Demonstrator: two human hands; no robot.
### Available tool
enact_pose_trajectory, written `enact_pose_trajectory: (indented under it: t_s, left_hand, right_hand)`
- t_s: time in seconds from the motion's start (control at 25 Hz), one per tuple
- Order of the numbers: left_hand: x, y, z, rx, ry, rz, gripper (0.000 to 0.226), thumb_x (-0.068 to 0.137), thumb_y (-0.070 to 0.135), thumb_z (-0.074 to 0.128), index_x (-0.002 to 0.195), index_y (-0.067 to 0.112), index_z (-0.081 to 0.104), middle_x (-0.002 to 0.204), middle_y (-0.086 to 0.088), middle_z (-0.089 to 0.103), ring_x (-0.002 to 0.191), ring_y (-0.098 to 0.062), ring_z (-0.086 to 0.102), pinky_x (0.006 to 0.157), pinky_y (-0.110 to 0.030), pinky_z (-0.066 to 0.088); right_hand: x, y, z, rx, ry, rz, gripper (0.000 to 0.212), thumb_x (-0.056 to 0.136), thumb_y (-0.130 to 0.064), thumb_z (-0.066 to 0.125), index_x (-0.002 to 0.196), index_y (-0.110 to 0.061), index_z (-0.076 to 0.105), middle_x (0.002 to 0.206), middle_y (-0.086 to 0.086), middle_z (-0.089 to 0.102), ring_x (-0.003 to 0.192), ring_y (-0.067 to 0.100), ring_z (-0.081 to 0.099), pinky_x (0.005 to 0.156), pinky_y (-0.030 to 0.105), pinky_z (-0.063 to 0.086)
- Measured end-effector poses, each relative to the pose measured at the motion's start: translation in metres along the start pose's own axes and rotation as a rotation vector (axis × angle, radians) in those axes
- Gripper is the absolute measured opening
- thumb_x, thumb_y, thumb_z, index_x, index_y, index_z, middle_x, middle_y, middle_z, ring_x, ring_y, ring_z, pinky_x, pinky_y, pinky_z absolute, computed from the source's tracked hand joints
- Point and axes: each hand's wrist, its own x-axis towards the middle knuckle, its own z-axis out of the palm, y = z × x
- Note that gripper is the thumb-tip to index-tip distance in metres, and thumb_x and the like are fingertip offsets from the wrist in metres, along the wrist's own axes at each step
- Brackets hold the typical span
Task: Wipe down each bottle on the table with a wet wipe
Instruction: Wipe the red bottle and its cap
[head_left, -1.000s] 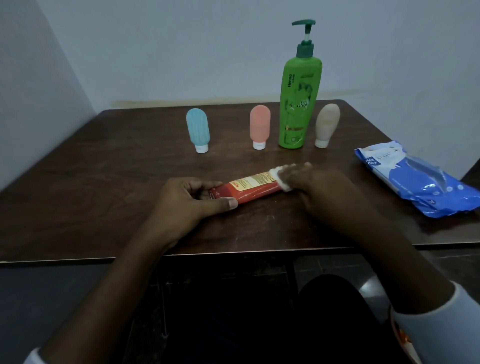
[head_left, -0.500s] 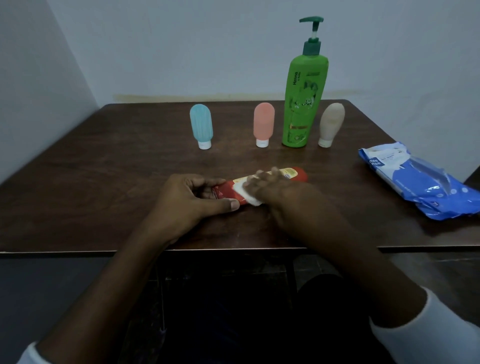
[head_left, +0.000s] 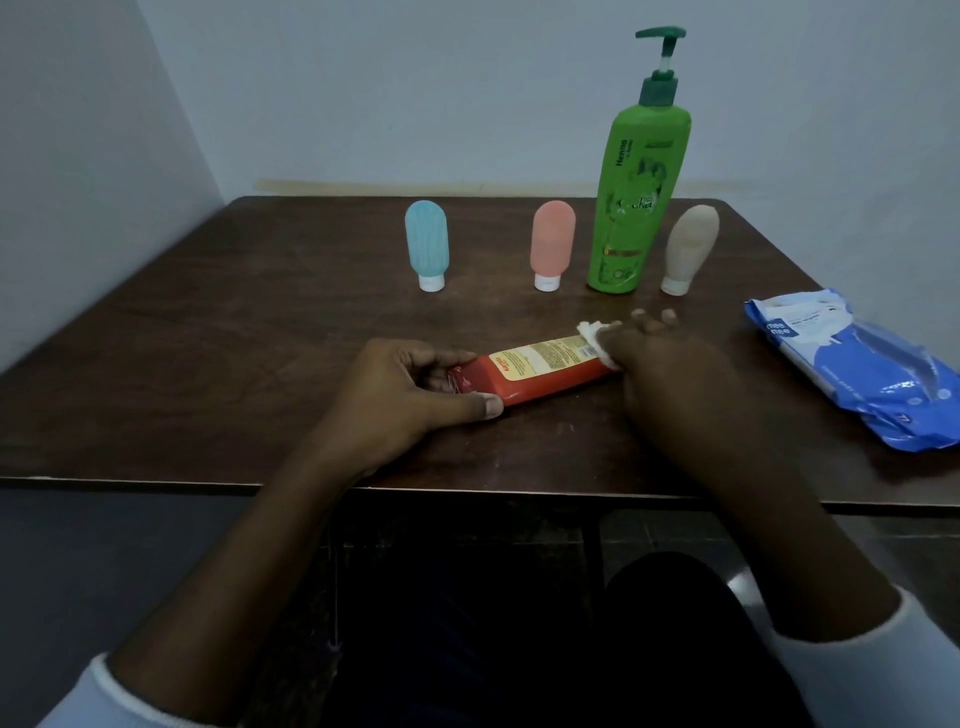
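while i've got the red tube (head_left: 540, 371) lying on its side near the front edge of the surface (head_left: 218, 332), i'd say i'm mid-wipe on it, with the rest of the bottles not yet looking touched. going left to right: my left hand (head_left: 410, 395) is closed around the crimped end of the tube, thumb along the near side, pinning it down so it doesn't skid. the tube runs off to the right, label up, and my right hand (head_left: 670, 369) is clenched on the wet wipe (head_left: 597, 340), pressing it on the tube's far right end, so the cap is hidden under my fingers. behind the tube, standing in a row well apart from my hands: blue bottle (head_left: 427, 244), pink bottle (head_left: 552, 244), tall green pump bottle (head_left: 636, 202), beige bottle (head_left: 688, 249). the wipes pack (head_left: 857, 364) sits off to the right. next move, i reckon, is rolling the tube to get the underside, then setting it aside and reaching for one of the standing ones without knocking over its neighbours.
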Motion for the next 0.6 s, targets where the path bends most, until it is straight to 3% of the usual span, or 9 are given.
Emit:
enact_pose_trajectory:
  t_s: [0.04,0.16,0.24,0.36,0.44,0.52,0.6]
  left_hand:
    - [0.0,0.001,0.001,0.0,0.001,0.001,0.059,0.062,0.036,0.097,0.117,0.027,0.077,0.094,0.006,0.079,0.093,-0.015,0.075,0.082,-0.033,0.064]
    - [-0.001,0.002,0.002,-0.052,0.009,0.027,0.051,0.063,0.023,0.098,0.111,0.024,0.08,0.091,0.003,0.081,0.087,-0.018,0.077,0.08,-0.03,0.064]
    - [-0.003,0.001,0.003,-0.079,0.011,0.059,0.046,0.064,0.015,0.097,0.107,0.023,0.081,0.091,0.003,0.082,0.086,-0.015,0.078,0.08,-0.027,0.062]
    - [-0.001,-0.001,0.002,-0.023,0.005,0.03,0.057,0.063,0.027,0.098,0.116,0.023,0.079,0.097,0.0,0.081,0.094,-0.02,0.076,0.087,-0.036,0.063]
    - [0.001,-0.002,0.002,0.001,0.006,0.024,0.065,0.061,0.032,0.099,0.121,0.022,0.077,0.098,0.0,0.08,0.094,-0.021,0.075,0.087,-0.041,0.063]
    - [0.001,-0.002,0.004,0.008,0.009,0.03,0.067,0.06,0.033,0.099,0.122,0.022,0.077,0.096,0.001,0.08,0.092,-0.021,0.075,0.085,-0.04,0.063]
    - [0.0,-0.003,0.005,0.015,0.008,0.046,0.066,0.06,0.03,0.1,0.121,0.021,0.077,0.096,0.002,0.08,0.092,-0.021,0.075,0.084,-0.036,0.063]
  right_hand:
    - [-0.005,-0.005,-0.002,-0.026,0.007,0.025,0.066,0.094,-0.014,0.057,0.152,-0.022,0.027,0.161,0.008,0.022,0.15,0.026,0.015,0.119,0.038,0.02]
    - [-0.024,-0.058,0.021,-0.037,0.135,-0.3,0.051,0.096,-0.013,0.038,0.147,-0.007,0.038,0.153,0.018,0.036,0.144,0.029,0.032,0.118,0.036,0.02]
    - [-0.026,-0.071,0.026,-0.006,0.187,-0.384,0.052,0.092,-0.013,0.035,0.142,-0.008,0.046,0.149,0.016,0.044,0.141,0.029,0.038,0.117,0.038,0.022]
    - [-0.003,-0.022,0.007,0.074,0.006,-0.094,0.064,0.094,-0.01,0.052,0.152,-0.026,0.029,0.161,0.005,0.022,0.15,0.025,0.015,0.119,0.039,0.02]
    - [0.004,0.01,-0.002,-0.047,0.008,0.064,0.06,0.095,-0.013,0.054,0.15,-0.026,0.033,0.16,0.008,0.027,0.148,0.03,0.02,0.117,0.043,0.026]
    - [0.0,0.003,-0.002,-0.065,0.056,0.076,0.06,0.095,-0.014,0.054,0.15,-0.023,0.033,0.159,0.008,0.029,0.148,0.03,0.022,0.116,0.041,0.027]
    - [-0.01,-0.028,0.011,-0.023,0.066,-0.074,0.063,0.094,-0.015,0.054,0.152,-0.02,0.028,0.16,0.006,0.024,0.149,0.024,0.018,0.118,0.036,0.021]
